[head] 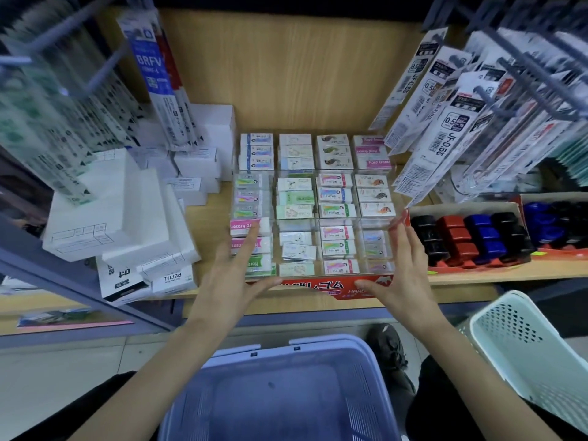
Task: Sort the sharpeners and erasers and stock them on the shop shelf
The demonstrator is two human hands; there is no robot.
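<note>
Stationery shop. A wooden shelf across the middle of the frame carries a clear divided tray packed with rows of wrapped erasers, several copies of each design. Right of it, a red-edged display carton holds black, red and blue plastic pieces in neat columns. Upper left and upper right: barcoded refill packs hang in bunches on metal hooks — one reads "JF-0.5". Stacked white stock boxes at left, one marked "REFILL". Bottom centre a blue shopping basket, lower right a white basket.
</note>
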